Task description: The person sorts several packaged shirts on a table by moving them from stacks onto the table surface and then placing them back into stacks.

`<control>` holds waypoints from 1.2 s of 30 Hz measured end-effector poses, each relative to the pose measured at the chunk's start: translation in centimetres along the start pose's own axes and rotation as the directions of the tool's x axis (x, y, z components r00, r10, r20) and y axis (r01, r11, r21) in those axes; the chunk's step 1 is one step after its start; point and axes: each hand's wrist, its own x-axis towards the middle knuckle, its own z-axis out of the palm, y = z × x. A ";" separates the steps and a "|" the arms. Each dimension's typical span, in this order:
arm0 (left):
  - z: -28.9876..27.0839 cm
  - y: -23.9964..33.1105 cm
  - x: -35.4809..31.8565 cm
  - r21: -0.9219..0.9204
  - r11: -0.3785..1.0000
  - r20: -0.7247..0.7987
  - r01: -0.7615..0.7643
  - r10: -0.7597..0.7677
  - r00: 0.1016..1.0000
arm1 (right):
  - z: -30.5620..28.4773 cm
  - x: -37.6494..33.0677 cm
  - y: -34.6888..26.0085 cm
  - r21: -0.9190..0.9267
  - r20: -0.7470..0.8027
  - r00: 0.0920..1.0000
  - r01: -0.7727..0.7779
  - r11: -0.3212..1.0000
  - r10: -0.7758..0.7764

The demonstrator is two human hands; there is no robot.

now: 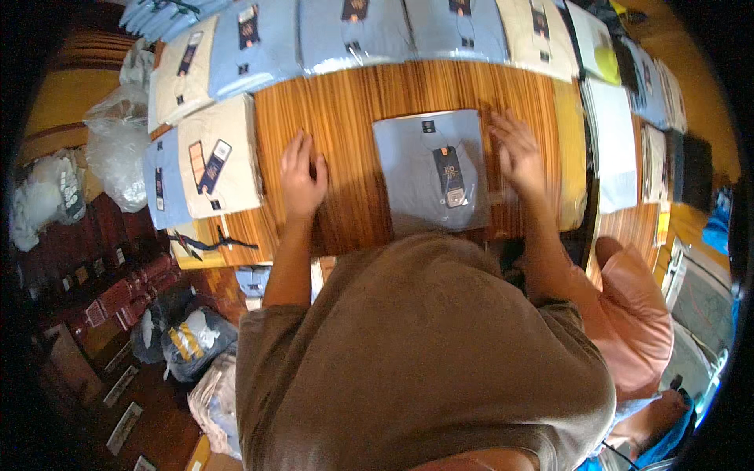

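A folded blue garment (408, 173) lies on the wood-grain table (345, 118) in front of me, a dark hang tag (450, 177) resting on it and a small dark label near its far edge. Whether a clear bag covers it I cannot tell. To its left, apart from it, my left hand (304, 177) rests on or just over the tabletop, fingers loosely bent, with nothing in it. My right hand (517, 153) is just beyond the garment's right edge, fingers spread and holding nothing.
Bagged folded garments, blue (357, 35) and cream (216, 157), line the table's far and left sides. More stacks (613, 149) stand at the right. Scissors or a similar dark tool (192, 242) lie at the near left. A person in a pink garment (636, 330) is close on the right.
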 end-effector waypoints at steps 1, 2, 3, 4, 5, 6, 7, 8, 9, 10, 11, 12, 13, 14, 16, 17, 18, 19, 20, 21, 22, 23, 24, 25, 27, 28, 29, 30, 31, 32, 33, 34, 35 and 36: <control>-0.1 0.0 -0.4 0.012 1.000 0.017 0.010 -0.010 1.000 | 2.5 -3.2 -0.2 0.103 -0.017 0.995 -0.095 0.990 0.097; -0.3 0.0 -0.6 0.029 0.999 0.024 0.018 -0.019 1.000 | 4.0 -5.0 -0.5 0.205 -0.031 0.982 -0.177 0.963 0.187; -0.2 0.0 -0.4 0.040 0.999 0.031 0.017 -0.018 0.999 | 4.5 -6.1 -0.9 0.199 -0.037 0.978 -0.197 0.960 0.208; 0.0 -0.1 0.0 0.052 0.999 0.032 0.012 -0.013 0.999 | 5.0 -7.2 -1.3 0.192 -0.041 0.973 -0.215 0.957 0.227; -0.4 0.0 -0.2 0.068 0.997 0.033 0.021 -0.024 0.999 | 5.2 -8.4 -2.0 0.189 -0.032 0.971 -0.228 0.955 0.238; -0.4 0.2 0.0 0.080 0.997 0.029 0.019 -0.021 0.999 | 5.3 -9.0 -2.2 0.197 -0.050 0.971 -0.219 0.956 0.233; -0.5 0.3 -0.5 0.065 0.997 0.032 0.032 -0.034 0.999 | 5.3 -9.4 -2.2 0.207 -0.067 0.972 -0.207 0.956 0.224; -0.4 0.4 -0.7 0.041 0.999 0.022 -0.008 0.007 1.000 | 5.3 -9.4 -2.2 0.214 -0.094 0.972 -0.193 0.957 0.217; -0.4 0.4 -1.0 0.019 0.999 0.009 -0.046 0.046 0.999 | 5.2 -9.3 -2.2 0.206 -0.097 0.971 -0.195 0.959 0.218; -0.4 0.5 -1.5 0.000 0.997 -0.006 -0.081 0.081 0.997 | 5.2 -9.3 -2.3 0.214 -0.091 0.976 -0.175 0.961 0.198; -0.3 1.9 -1.8 -0.021 0.983 0.024 -0.184 0.185 0.982 | 4.7 -9.3 -2.4 0.211 -0.092 0.976 -0.173 0.962 0.196; -0.3 4.1 -2.2 -0.113 0.957 0.070 -0.267 0.276 0.959 | 4.5 -9.4 -2.4 0.211 -0.094 0.977 -0.170 0.963 0.193; -0.2 6.6 -3.0 -0.206 0.916 0.109 -0.343 0.370 0.923 | 4.7 -9.6 -1.8 0.210 -0.087 0.984 -0.134 0.968 0.155; -0.1 9.1 -4.3 -0.255 0.898 0.197 -0.358 0.411 0.890 | 4.3 -9.8 -2.1 0.110 -0.056 0.986 -0.148 0.983 0.154; 0.9 11.6 -6.4 -0.214 0.892 0.317 -0.397 0.448 0.836 | 3.8 -9.2 -3.3 -0.083 0.021 0.988 -0.149 0.985 0.151; 1.9 12.0 -7.5 -0.125 0.896 0.352 -0.427 0.442 0.825 | 4.0 -9.0 -3.5 -0.050 0.017 0.986 -0.166 0.985 0.167; 3.0 12.0 -8.2 -0.038 0.887 0.382 -0.460 0.438 0.814 | 4.3 -9.1 -3.6 -0.047 0.030 0.988 -0.147 0.988 0.148; 3.8 11.3 -8.7 0.092 0.878 0.446 -0.470 0.386 0.808 | 4.5 -9.2 -3.8 -0.043 0.042 0.991 -0.128 0.991 0.130; 3.8 11.2 -8.7 0.044 0.886 0.429 -0.461 0.400 0.810 | 4.6 -8.9 -3.4 -0.044 0.045 0.993 -0.106 0.993 0.108; 3.8 11.2 -8.7 -0.005 0.892 0.411 -0.451 0.413 0.813 | 5.1 -9.1 -3.0 -0.053 0.045 0.997 -0.062 0.997 0.064; 3.8 11.2 -8.6 -0.055 0.896 0.392 -0.441 0.425 0.816 | 5.2 -9.3 -2.8 -0.048 0.052 0.995 -0.085 0.995 0.087; 3.6 11.2 -8.3 -0.062 0.901 0.424 -0.429 0.413 0.806 | 5.5 -9.3 -3.1 -0.038 0.062 0.992 -0.109 0.993 0.111; 3.5 11.1 -7.9 -0.069 0.906 0.455 -0.417 0.401 0.795 | 5.6 -9.4 -3.4 -0.028 0.072 0.988 -0.133 0.991 0.135; 3.3 11.2 -7.5 -0.076 0.911 0.486 -0.405 0.388 0.783 | 5.8 -9.3 -3.4 -0.009 0.062 0.987 -0.146 0.989 0.147; 2.4 12.0 -6.7 -0.093 0.925 0.517 -0.368 0.361 0.777 | 6.2 -9.4 -3.4 0.028 0.046 0.983 -0.177 0.984 0.176; 2.0 12.4 -6.4 -0.101 0.931 0.532 -0.350 0.348 0.772 | 6.3 -9.6 -3.4 0.029 0.043 0.983 -0.178 0.984 0.177; 1.8 12.6 -6.3 -0.117 0.932 0.530 -0.343 0.351 0.772 | 6.3 -9.5 -3.5 0.030 0.037 0.984 -0.177 0.984 0.176; 1.7 12.7 -6.2 -0.134 0.932 0.527 -0.336 0.354 0.772 | 6.3 -9.5 -3.6 0.031 0.030 0.984 -0.176 0.984 0.175; 1.5 12.8 -6.0 -0.150 0.932 0.525 -0.330 0.358 0.772 | 6.4 -9.5 -3.6 0.023 0.029 0.984 -0.177 0.984 0.177; 1.2 12.9 -5.5 -0.156 0.925 0.539 -0.345 0.373 0.755 | 6.5 -9.6 -3.6 0.014 0.028 0.983 -0.181 0.983 0.180; 0.8 13.0 -4.7 -0.163 0.918 0.553 -0.360 0.388 0.738 | 6.6 -9.8 -3.7 0.005 0.026 0.983 -0.184 0.983 0.184; 0.5 12.7 -4.2 -0.170 0.911 0.565 -0.375 0.402 0.720 | 6.9 -10.1 -4.1 0.000 0.021 0.976 -0.215 0.977 0.215; 0.4 12.4 -4.1 -0.158 0.907 0.592 -0.390 0.403 0.698 | 7.2 -10.2 -4.7 -0.003 0.017 0.972 -0.233 0.973 0.233; 0.5 12.0 -3.5 -0.146 0.900 0.609 -0.410 0.409 0.680 | 7.4 -10.0 -5.0 -0.012 0.004 0.969 -0.245 0.969 0.245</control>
